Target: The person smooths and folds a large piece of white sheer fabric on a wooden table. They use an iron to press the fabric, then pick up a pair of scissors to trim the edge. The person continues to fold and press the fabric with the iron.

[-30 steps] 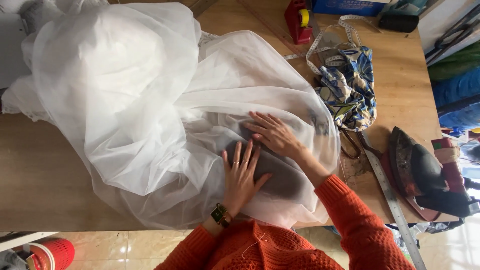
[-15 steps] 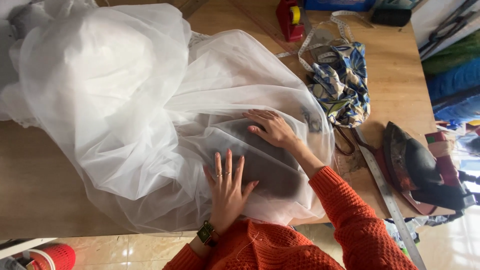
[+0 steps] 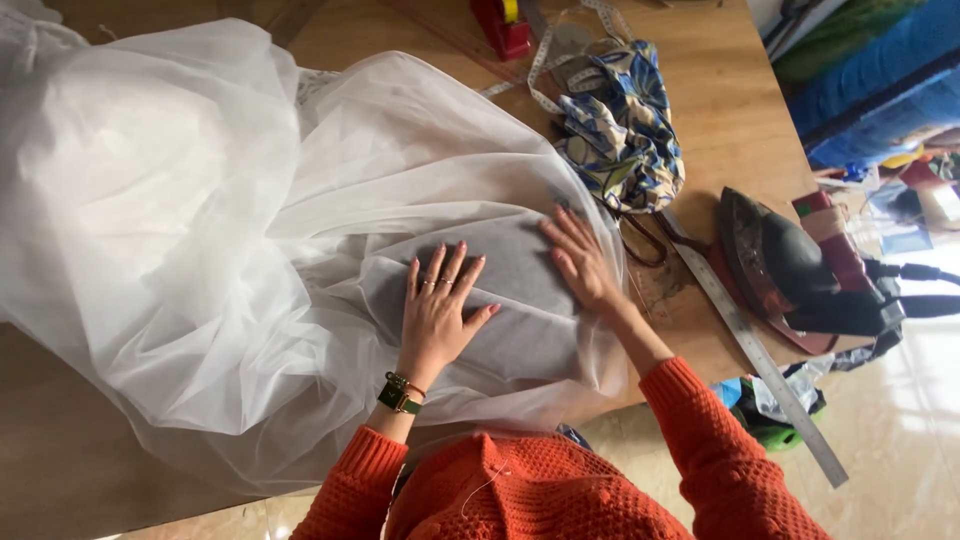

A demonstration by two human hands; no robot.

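Observation:
A big heap of sheer white tulle (image 3: 200, 210) covers the left and middle of the wooden table (image 3: 740, 110). Near the front edge a grey pad (image 3: 520, 290) shows through the thin fabric. My left hand (image 3: 438, 310) lies flat on the fabric over this pad, fingers spread, a watch on the wrist. My right hand (image 3: 578, 260) presses flat on the fabric at the pad's right side. Both arms wear orange knitted sleeves. Neither hand holds anything.
A bundle of blue patterned cloth (image 3: 620, 140) with a measuring tape lies right of the tulle. A dark iron (image 3: 780, 270) rests at the table's right edge beside a metal ruler (image 3: 760, 360) and scissors (image 3: 645, 235). A red object (image 3: 505, 25) sits at the far edge.
Both hands have slid across the fabric over the pad, the left one forward and the right one out to the right. The camera view has shifted leftward across the table.

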